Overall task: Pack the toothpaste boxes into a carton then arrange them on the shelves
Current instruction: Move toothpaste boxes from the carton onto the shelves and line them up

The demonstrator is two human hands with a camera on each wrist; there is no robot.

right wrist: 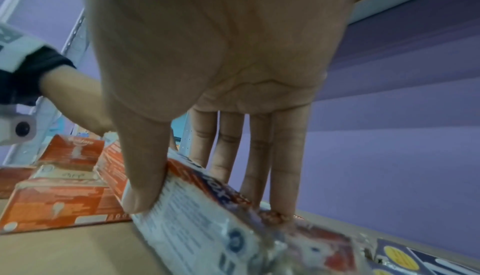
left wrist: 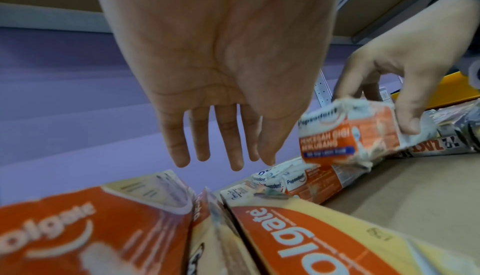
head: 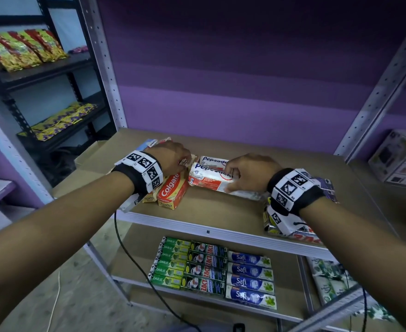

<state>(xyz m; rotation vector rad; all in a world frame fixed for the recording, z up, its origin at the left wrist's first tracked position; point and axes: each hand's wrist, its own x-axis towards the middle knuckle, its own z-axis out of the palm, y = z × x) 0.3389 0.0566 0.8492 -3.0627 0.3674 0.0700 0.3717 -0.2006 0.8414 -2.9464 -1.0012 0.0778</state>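
Observation:
On the brown shelf board [head: 221,212] lie several orange Colgate boxes [head: 172,191] on the left and a wrapped bundle of white and red Pepsodent boxes [head: 211,176] in the middle. My left hand [head: 180,159] hovers over the far ends of the Colgate boxes [left wrist: 298,238]; in the left wrist view its fingers [left wrist: 228,146] hang straight and hold nothing. My right hand [head: 235,176] grips one Pepsodent pack [right wrist: 207,228], thumb [right wrist: 140,187] on the near side and fingers on the far side. That pack [left wrist: 348,133] is tilted up above a second Pepsodent bundle [left wrist: 306,183] on the board.
The lower shelf holds neat rows of green Darlie [head: 171,262], dark Zact [head: 206,267] and blue Safi boxes [head: 250,279]. Wrapped Zact packs [head: 293,233] lie at the shelf's front right. An open carton [head: 89,154] stands left, a white box [head: 403,159] right, a snack rack [head: 22,49] beyond.

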